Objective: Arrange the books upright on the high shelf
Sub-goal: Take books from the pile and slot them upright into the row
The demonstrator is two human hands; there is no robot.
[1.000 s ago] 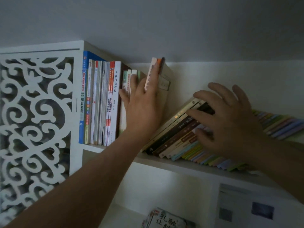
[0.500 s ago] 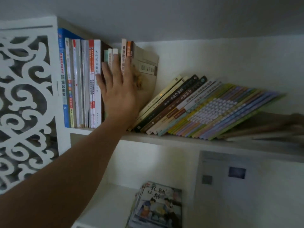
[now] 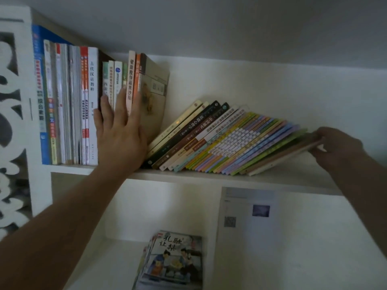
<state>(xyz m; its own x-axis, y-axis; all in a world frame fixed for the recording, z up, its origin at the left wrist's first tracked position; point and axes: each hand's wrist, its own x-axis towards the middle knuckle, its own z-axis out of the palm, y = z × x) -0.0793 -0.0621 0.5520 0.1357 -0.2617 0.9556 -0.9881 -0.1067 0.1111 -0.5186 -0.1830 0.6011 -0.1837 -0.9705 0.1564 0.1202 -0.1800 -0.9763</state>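
Observation:
A row of upright books (image 3: 69, 105) stands at the left end of the high white shelf (image 3: 209, 178). My left hand (image 3: 119, 132) presses flat with straight fingers against the spines of the rightmost upright books (image 3: 134, 80). To the right, several slanted books (image 3: 226, 141) lean toward the left, dark spines first, then thin pastel ones. My right hand (image 3: 337, 147) pinches the top edge of the lowest, rightmost leaning book (image 3: 293, 155) at the far end of the stack.
A white carved fretwork panel (image 3: 12, 122) closes the shelf's left side. Below, a stack of picture books (image 3: 173, 260) lies flat on the lower shelf. A paper sheet with a QR code (image 3: 247, 218) hangs on the lower back wall. The ceiling sits just above.
My right hand left the leaning stack, went out of view, and now holds the stack's far right end. The view shifted right; my left hand slid lower on the upright spines.

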